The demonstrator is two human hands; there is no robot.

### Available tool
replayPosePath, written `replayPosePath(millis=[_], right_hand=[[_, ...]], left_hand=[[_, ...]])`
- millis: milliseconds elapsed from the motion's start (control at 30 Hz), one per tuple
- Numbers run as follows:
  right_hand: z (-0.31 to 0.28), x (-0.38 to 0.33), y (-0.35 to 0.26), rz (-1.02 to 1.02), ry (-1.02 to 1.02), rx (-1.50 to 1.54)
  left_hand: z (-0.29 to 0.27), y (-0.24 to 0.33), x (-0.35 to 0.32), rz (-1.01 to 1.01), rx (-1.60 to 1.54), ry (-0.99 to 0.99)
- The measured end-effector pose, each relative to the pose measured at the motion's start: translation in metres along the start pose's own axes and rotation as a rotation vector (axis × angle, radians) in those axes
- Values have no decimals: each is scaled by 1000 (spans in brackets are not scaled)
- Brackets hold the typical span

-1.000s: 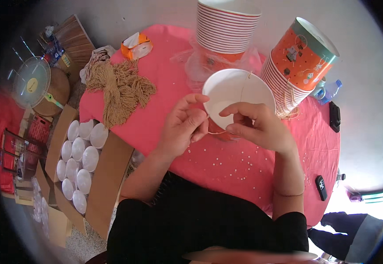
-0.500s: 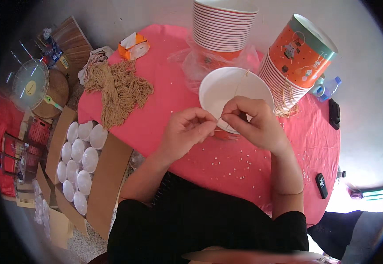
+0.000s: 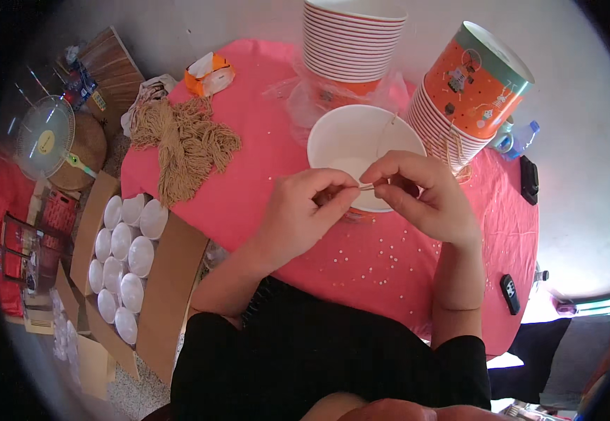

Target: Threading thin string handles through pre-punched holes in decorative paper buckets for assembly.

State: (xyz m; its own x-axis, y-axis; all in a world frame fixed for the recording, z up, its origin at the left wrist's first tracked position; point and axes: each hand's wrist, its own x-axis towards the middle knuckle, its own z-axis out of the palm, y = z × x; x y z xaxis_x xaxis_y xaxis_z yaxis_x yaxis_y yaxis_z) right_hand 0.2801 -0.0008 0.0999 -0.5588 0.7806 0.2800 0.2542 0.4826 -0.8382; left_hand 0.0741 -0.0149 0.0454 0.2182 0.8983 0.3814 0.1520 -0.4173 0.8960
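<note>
A white-lined paper bucket [image 3: 327,140] stands on the pink-covered table [image 3: 263,140], and a thin tan string [image 3: 390,130] hangs on its inner far wall. Over the bucket's near rim, my left hand [image 3: 298,210] and my right hand [image 3: 434,200] meet fingertip to fingertip. Both pinch a short stretch of tan string [image 3: 367,187] between thumb and forefinger. Whether this is the same string as the one on the wall is hidden by my fingers. To the left lies a thick bundle of tan strings [image 3: 185,144].
Behind the bucket rises a stack of nested buckets [image 3: 352,45] in clear plastic. Another stack [image 3: 474,88], orange and green, leans at the right, with loose strings beside it. Small white bits scatter the cloth near a remote control [image 3: 510,295]. A carton of clear cups [image 3: 126,256] is at left.
My fingertips have shifted slightly right and come closer together on the string. The whole view has moved a little, so the surroundings sit slightly farther left.
</note>
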Motion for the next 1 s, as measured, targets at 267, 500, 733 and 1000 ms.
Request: replayPosePath(millis=[267, 500, 733, 1000], right_hand=[[11, 6, 3, -144, 20, 96], [8, 18, 26, -174, 220, -321], [16, 15, 12, -343, 124, -393], [22, 18, 13, -512, 140, -556]], left_hand=[[-2, 3, -1, 79, 103, -104], [-12, -14, -2, -164, -237, -92], [-21, -18, -2, -340, -489, -126], [-22, -18, -3, -344, -536, -177]])
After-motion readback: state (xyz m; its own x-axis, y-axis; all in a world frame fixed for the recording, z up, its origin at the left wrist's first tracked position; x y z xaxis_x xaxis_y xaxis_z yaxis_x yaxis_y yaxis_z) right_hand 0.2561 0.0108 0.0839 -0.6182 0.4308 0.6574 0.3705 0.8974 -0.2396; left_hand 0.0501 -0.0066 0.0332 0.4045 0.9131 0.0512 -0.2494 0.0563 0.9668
